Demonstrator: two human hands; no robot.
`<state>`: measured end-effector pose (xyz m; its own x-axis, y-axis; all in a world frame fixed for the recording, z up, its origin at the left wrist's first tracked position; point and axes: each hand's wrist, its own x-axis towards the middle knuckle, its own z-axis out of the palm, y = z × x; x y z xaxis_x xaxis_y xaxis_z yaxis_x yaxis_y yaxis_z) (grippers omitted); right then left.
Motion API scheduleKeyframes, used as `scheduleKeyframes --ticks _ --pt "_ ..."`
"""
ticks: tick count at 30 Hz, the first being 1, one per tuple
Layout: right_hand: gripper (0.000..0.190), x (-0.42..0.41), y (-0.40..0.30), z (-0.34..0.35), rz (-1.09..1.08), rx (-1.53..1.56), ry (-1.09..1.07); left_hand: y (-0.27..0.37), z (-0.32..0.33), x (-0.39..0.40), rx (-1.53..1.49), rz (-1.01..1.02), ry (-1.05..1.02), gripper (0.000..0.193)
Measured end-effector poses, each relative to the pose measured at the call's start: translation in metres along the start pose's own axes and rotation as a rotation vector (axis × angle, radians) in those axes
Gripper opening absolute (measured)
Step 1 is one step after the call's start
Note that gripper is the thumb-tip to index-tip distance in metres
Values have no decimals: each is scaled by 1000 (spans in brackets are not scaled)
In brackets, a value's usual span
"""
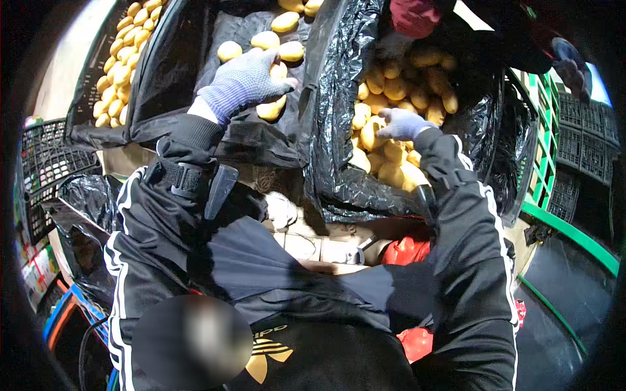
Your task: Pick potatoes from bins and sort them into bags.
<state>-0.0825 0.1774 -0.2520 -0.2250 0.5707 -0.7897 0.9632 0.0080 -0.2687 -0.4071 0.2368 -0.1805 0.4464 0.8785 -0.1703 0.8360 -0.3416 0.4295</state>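
Note:
Potatoes lie in several lined crates before me. My left hand (244, 83), in a pale knitted glove, is over the middle crate (264, 141), its fingers around a potato (279, 71); whether it grips it I cannot tell. Around that hand, loose potatoes (265, 40) lie on the black lining. My right hand (402, 124), gloved alike, reaches into the right crate, lined with shiny black plastic (337, 171). Its fingers touch a potato (370, 133) on the heap; a firm grip is not plain. At the far left a narrow crate holds many small potatoes (120, 76).
Another person's dark red sleeve (414, 17) reaches over the far side of the right crate. Green plastic crate lattice (543, 141) stands on the right, with stacked black crates (584, 137) beyond. A black mesh crate (54, 161) is at left, a red plastic bag (406, 250) below the right crate.

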Motion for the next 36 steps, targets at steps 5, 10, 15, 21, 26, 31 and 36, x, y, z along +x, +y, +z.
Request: scheduleKeyframes --ticks 5,10,15,21,26,31,36 --pt "62 34 -14 32 180 -114 5 -40 34 10 8 -112 -216 59" --pt "69 43 -19 46 289 -324 92 -66 46 9 28 -119 -155 43" --pt "84 38 -5 32 178 -132 22 -59 22 15 -89 -174 -68 25" --pt "67 -37 5 4 -292 1004 -48 4 -1 0 -629 107 169 23" --pt "63 -99 -43 -3 -584 1108 79 74 13 -30 -1002 319 -177 26" --pt "45 -132 -88 -3 -322 1704 154 114 24 -47 -623 645 211 63" --pt "47 -126 -59 -28 -400 1570 8 88 -3 -41 -1482 228 -110 33"
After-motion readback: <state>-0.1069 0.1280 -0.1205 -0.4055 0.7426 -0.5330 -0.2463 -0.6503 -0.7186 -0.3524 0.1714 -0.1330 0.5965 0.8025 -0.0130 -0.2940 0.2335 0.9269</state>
